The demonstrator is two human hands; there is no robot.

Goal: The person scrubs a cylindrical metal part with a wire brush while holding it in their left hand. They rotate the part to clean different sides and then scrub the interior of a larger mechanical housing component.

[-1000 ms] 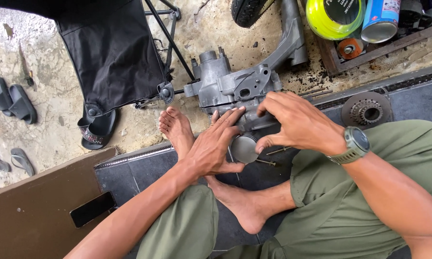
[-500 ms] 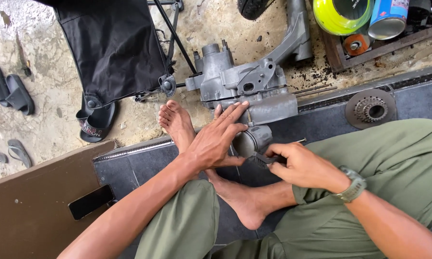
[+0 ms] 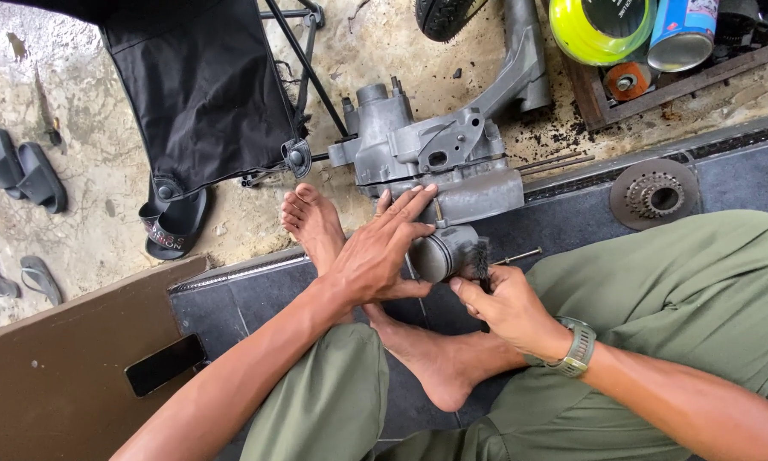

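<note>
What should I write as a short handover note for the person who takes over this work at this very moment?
Left hand: flat on the grey metal engine block, beside the round grey metal piston.
Right hand: holds a small dark-bristled brush against the piston's side.
Place: engine lies on the concrete floor at the edge of the dark mat.
Done: piston is exposed.
Left: cannot tell how much of the piston has been brushed.

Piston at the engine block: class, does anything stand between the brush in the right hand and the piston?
Nothing visible does. The right hand holds the brush with its bristles against the piston; the left hand rests beside it on the engine block.
</note>
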